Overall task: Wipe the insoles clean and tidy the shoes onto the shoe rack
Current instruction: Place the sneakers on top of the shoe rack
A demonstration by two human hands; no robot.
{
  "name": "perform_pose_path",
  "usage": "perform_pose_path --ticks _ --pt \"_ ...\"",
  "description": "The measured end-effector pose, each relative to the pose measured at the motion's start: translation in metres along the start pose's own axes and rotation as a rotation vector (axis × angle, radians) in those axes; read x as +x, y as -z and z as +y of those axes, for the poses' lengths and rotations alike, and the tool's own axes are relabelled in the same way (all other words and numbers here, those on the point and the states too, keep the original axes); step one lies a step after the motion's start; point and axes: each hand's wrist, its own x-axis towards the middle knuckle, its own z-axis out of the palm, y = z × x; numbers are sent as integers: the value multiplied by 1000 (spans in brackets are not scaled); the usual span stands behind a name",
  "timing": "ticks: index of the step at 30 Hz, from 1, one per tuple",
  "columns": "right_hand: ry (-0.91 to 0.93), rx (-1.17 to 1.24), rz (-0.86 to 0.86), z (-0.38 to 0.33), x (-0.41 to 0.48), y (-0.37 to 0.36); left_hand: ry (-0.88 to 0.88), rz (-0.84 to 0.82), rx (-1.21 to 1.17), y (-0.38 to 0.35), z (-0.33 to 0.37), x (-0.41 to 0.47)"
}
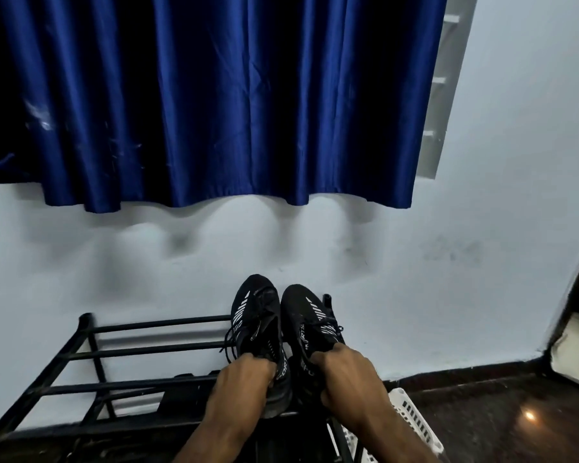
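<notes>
Blue satin curtain (214,95) hanging over a pale wall (482,228). Below, black tubular shoe rack (154,349) set against that wall. White slotted basket (411,416) just beside its right end. Black pair, left shoe (254,315) and right shoe (305,315), side by side and touching over the rack's right end, toes up toward the wall, likely for parking together. Left hand (244,379) and right hand (345,372) each at a heel, fingers (320,360) curled into the collar, gripping for control.

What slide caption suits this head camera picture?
Left hand and right hand grip a pair of black sneakers at the right end of a shoe rack, under a blue curtain.
</notes>
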Motion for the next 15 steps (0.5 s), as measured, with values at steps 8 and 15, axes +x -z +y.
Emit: perform_pose_path --ticks 8,15 --pt "-16 20 -8 1 10 -7 -91 -119 1 -8 -13 25" --pt "-39 2 -19 -2 12 -4 -203 -144 71 -3 -14 33"
